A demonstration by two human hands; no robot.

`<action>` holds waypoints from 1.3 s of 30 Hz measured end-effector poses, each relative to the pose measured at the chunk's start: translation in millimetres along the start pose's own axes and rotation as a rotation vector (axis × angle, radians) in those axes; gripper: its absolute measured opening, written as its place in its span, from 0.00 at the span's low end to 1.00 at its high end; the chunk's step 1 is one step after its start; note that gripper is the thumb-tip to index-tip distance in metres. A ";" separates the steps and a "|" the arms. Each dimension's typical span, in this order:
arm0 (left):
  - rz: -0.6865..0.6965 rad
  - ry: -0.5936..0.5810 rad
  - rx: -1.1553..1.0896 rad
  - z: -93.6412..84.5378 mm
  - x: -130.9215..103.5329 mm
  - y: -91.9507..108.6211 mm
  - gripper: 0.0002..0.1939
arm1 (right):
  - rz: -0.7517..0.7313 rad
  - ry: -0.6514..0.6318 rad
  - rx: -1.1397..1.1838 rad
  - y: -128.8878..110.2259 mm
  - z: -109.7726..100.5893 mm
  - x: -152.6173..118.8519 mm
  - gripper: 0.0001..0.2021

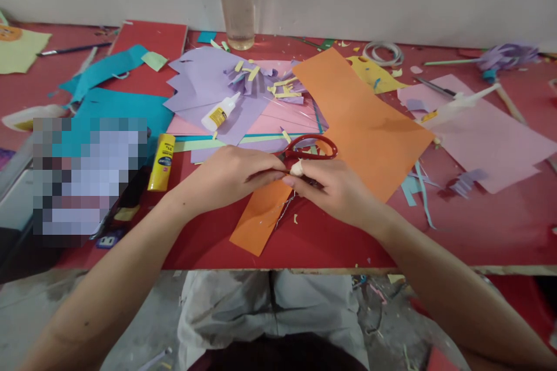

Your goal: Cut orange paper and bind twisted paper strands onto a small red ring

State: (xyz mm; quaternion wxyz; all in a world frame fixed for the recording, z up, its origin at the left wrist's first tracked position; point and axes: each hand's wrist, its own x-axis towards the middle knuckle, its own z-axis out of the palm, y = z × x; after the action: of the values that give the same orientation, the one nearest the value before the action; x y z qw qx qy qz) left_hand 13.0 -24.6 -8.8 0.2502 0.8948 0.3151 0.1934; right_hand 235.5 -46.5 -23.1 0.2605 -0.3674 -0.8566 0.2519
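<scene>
Both sets of fingers (278, 177) are pinching a small white piece (296, 168) between them, left hand (226, 177) closing in from nine o'clock, right hand (335, 188) from three. A thin wire (284, 211) is trailing toward six over the orange paper (361, 122); red scissors (311, 148) are lying just beyond at twelve on the table (478, 226).

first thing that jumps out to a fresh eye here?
The two hands meeting at the table's centre: the left hand and right hand pinch a small white piece between their fingertips, just in front of red-handled scissors. Beneath and to the right of them lies a big orange paper sheet, the brightest thing on the red table. Behind it, purple paper with a small glue bottle and a glass of water by the wall.
</scene>
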 end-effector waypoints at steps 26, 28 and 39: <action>0.026 0.026 -0.023 1.3 0.0 -0.2 0.07 | -0.063 0.042 -0.081 1.3 1.4 -0.4 0.13; 0.026 0.025 -0.018 1.5 0.1 -0.7 0.07 | -0.064 0.053 -0.088 1.8 1.6 -0.2 0.13; 0.029 0.038 -0.008 2.4 0.8 -1.8 0.07 | -0.057 0.062 -0.114 1.8 1.7 0.1 0.13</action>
State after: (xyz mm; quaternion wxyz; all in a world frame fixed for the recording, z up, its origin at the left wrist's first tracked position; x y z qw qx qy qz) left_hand 13.9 -23.7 -11.7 0.2451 0.8944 0.3061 0.2154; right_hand 235.2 -45.7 -25.4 0.2727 -0.3649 -0.8710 0.1837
